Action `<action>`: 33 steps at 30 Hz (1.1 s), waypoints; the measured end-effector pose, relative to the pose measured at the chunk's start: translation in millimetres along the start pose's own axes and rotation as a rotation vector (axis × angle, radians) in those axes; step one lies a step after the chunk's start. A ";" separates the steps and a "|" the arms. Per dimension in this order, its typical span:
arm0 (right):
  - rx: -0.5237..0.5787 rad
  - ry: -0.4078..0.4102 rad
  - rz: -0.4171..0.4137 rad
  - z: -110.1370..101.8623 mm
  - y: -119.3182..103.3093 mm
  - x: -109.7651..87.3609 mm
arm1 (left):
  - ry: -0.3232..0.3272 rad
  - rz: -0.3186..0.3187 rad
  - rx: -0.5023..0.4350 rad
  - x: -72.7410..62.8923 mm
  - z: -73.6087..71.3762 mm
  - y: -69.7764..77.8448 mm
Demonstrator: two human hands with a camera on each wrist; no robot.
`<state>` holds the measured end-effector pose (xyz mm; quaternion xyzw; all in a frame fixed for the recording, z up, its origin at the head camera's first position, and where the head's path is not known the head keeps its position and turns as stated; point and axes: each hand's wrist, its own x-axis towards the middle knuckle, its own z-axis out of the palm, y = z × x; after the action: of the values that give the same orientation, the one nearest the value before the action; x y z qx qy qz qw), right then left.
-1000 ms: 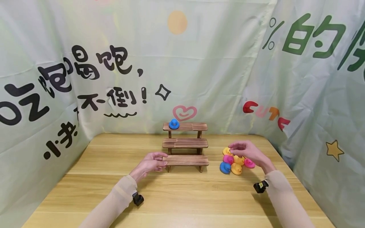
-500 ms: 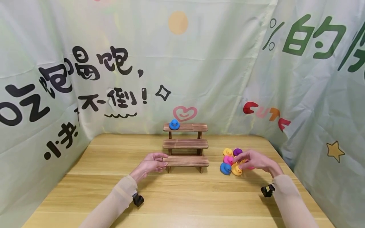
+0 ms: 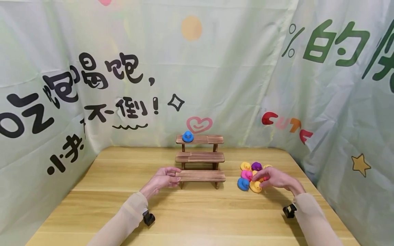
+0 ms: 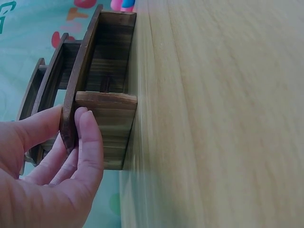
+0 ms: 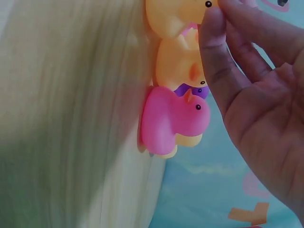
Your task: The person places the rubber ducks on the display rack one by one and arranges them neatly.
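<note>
My left hand (image 3: 160, 181) grips the left end of the lowest step of a three-tier wooden stand (image 3: 201, 176); the left wrist view shows its thumb and fingers on either side of the step board (image 4: 78, 80). To the right, my right hand (image 3: 278, 178) reaches down over a cluster of rubber ducks. Its thumb and forefinger pinch the head of the front yellow rubber duck (image 3: 255, 187), whose body (image 5: 171, 16) is partly cut off in the right wrist view. Beside it are a blue duck (image 3: 243, 184) and a pink duck (image 3: 246, 175).
Another blue duck (image 3: 187, 136) sits on the left of the top step. Behind the right hand are a purple duck (image 3: 256, 166), another yellow duck (image 3: 245, 166) and a second pink duck (image 5: 166, 118). Printed curtains (image 3: 147, 44) surround the wooden table (image 3: 191, 212) at the back and sides.
My right hand has come forward and down from the back of the cluster to the front yellow duck, uncovering the purple one. My left hand has kept its hold on the stand.
</note>
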<state>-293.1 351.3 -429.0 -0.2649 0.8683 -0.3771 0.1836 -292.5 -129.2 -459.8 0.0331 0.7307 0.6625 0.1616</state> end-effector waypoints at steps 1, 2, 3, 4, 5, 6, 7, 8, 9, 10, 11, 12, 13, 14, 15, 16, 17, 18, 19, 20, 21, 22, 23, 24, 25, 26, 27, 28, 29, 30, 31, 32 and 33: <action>0.002 -0.002 0.004 0.9 0.6 -0.6 | 0.000 -0.003 -0.002 -0.6 0.3 -0.6; 0.005 -0.003 0.010 1.6 1.3 -1.2 | 0.001 -0.005 -0.005 -1.0 0.6 -1.3; 0.000 -0.002 0.013 2.3 1.9 -1.6 | 0.000 -0.007 -0.013 -1.4 1.0 -1.4; -0.009 0.002 0.015 2.2 2.0 -1.5 | -0.002 -0.003 -0.018 -1.3 0.9 -0.8; -0.016 0.002 0.018 2.2 2.1 -1.4 | -0.005 0.000 -0.021 -1.1 0.7 -0.3; -0.019 -0.002 0.018 2.3 2.1 -1.3 | -0.009 0.005 -0.023 -1.0 0.6 0.2; -0.024 -0.008 0.018 2.6 2.3 -1.1 | -0.014 0.007 -0.028 -0.8 0.3 0.4; -0.032 -0.015 0.013 3.0 2.5 -0.9 | -0.017 0.009 -0.029 -0.6 0.1 0.5; -0.043 -0.023 0.005 3.3 2.7 -0.6 | -0.022 0.012 -0.030 -0.5 -0.2 0.6; -0.050 -0.031 -0.002 3.7 2.9 -0.4 | -0.024 0.014 -0.030 -0.5 -0.5 0.6; -0.051 -0.039 -0.010 4.0 3.1 -0.2 | -0.027 0.017 -0.028 -0.5 -0.8 0.5; -0.055 -0.044 -0.019 4.3 3.3 0.1 | -0.029 0.020 -0.028 -0.6 -1.0 0.4; -0.063 -0.044 -0.022 4.6 3.5 0.3 | -0.030 0.022 -0.026 -0.5 -1.2 0.2; -0.066 -0.045 -0.025 4.7 3.5 0.6 | -0.028 0.021 -0.027 -0.5 -0.9 0.2; -0.065 -0.044 -0.023 4.9 3.6 0.8 | -0.027 0.022 -0.027 -0.6 -0.5 0.2; -0.066 -0.040 -0.016 4.9 4.1 1.0 | -0.024 0.022 -0.027 -0.6 -0.1 0.1; -0.070 -0.035 -0.008 4.8 4.2 1.0 | -0.022 0.022 -0.025 -0.6 0.3 0.2; -0.072 -0.031 0.000 4.8 4.0 1.0 | -0.018 0.021 -0.024 -0.4 0.8 0.2; -0.071 -0.028 0.010 4.7 3.8 0.9 | -0.015 0.019 -0.023 -0.3 1.2 0.1; -0.069 -0.025 0.018 4.4 3.5 0.6 | -0.011 0.018 -0.023 -0.2 1.7 0.1; -0.065 -0.021 0.026 4.0 3.2 0.2 | -0.011 0.018 -0.022 0.0 1.8 0.0; -0.064 -0.017 0.035 3.5 2.7 -0.2 | -0.010 0.016 -0.022 0.2 1.7 0.1; -0.060 -0.014 0.038 3.0 1.8 -0.5 | -0.008 0.013 -0.022 0.5 1.7 0.1; -0.056 -0.012 0.040 2.6 1.1 -0.8 | -0.007 0.012 -0.021 0.6 1.6 0.2; -0.057 -0.007 0.041 2.0 0.6 -1.1 | -0.006 0.011 -0.021 0.6 1.5 0.3; -0.058 -0.002 0.041 1.4 0.2 -1.3 | -0.005 0.009 -0.021 0.6 1.5 0.5; -0.061 0.004 0.040 0.9 -0.3 -1.4 | -0.004 0.006 -0.020 0.5 1.5 0.7; -0.064 0.009 0.039 0.5 -0.6 -1.4 | -0.003 0.003 -0.018 0.6 1.4 0.6; -0.061 0.015 0.041 0.1 -1.2 -1.6 | -0.002 0.001 -0.016 0.5 1.3 0.8; -0.056 0.020 0.042 -0.2 -1.8 -1.6 | -0.002 -0.001 -0.016 0.2 1.2 1.0; -0.047 0.024 0.044 -0.5 -2.6 -1.6 | -0.002 -0.001 -0.015 0.0 1.1 0.9; -0.036 0.028 0.047 -0.8 -3.4 -1.6 | -0.001 -0.005 -0.015 -0.3 1.1 1.1; -0.027 0.031 0.047 -1.1 -4.4 -1.6 | -0.001 -0.005 -0.015 -0.7 0.9 1.0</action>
<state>-291.0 350.4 -424.7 -0.2409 0.8821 -0.3649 0.1754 -291.8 -128.4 -458.8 0.0305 0.7257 0.6675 0.1637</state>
